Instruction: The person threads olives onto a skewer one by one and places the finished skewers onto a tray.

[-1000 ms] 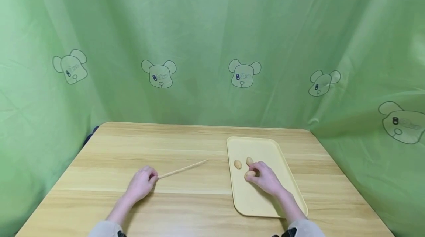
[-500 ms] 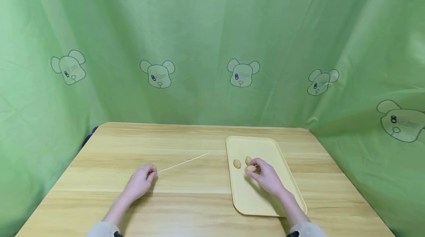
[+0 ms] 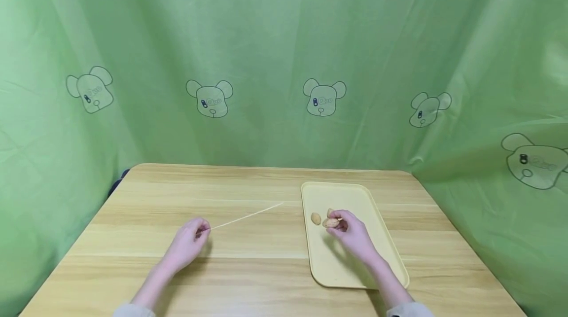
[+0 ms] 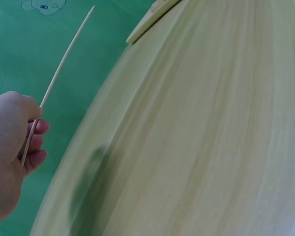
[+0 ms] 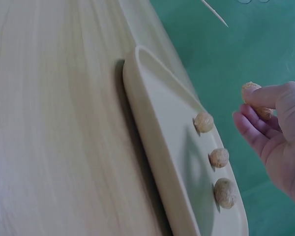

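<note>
My left hand (image 3: 188, 242) pinches a thin wooden skewer (image 3: 248, 216) near one end, above the table's left half. In the left wrist view the skewer (image 4: 64, 60) slants upward, its pointed tip free and its lower end running past curled fingers. Over the tray (image 3: 355, 277), my right hand (image 3: 357, 239) holds a tan, wrinkled walnut (image 3: 330, 223) between thumb and fingers. That walnut (image 5: 248, 92) is partly covered by the thumb in the right wrist view. Three more walnuts (image 5: 225, 193) lie on the tray there; in the head view the hand hides some of them.
The beige tray with a raised rim sits on the right part of the wooden table (image 3: 248, 277). A green curtain (image 3: 266, 36) with printed bear heads hangs behind the table and along both sides.
Both hands have risen slightly. The skewer has lifted off the table, its tip moving up and rightward. The walnut in my right hand has come up from the tray and shifted a little left.
</note>
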The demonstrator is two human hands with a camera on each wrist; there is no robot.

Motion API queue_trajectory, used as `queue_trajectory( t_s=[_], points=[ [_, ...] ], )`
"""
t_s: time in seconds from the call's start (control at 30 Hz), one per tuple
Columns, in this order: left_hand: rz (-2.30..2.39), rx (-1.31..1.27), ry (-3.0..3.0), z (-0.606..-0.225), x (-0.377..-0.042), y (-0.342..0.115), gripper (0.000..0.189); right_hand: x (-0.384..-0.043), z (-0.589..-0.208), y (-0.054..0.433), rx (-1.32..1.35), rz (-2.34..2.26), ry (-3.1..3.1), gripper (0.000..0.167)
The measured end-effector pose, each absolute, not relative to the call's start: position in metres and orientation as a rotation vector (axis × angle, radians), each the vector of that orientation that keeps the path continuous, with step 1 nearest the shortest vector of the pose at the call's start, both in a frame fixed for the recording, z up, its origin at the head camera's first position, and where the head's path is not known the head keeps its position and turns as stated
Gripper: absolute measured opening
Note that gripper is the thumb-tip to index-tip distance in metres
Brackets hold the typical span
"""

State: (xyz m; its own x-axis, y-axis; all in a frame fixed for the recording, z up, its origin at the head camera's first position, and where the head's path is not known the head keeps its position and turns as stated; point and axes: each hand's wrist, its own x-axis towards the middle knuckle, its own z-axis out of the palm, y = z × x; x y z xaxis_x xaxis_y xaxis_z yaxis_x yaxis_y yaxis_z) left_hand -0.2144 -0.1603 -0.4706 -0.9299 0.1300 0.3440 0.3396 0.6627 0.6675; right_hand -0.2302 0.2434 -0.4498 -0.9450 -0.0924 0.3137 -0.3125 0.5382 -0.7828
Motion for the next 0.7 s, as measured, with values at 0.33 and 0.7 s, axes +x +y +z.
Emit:
queue_trajectory(
  t_s=[0.33, 0.7],
  points=[
    [-1.222, -0.484, -2.588, -0.458, -0.203, -0.145, 0.008, -0.22, -0.435, 0.233, 0.329, 1.54, -2.512, 0.035],
    [-1.191, -0.665, -2.497, -0.448, -0.196, -0.133, 0.007, -0.204, -0.415, 0.219, 0.374, 1.476, -2.497, 0.03]
  ],
)
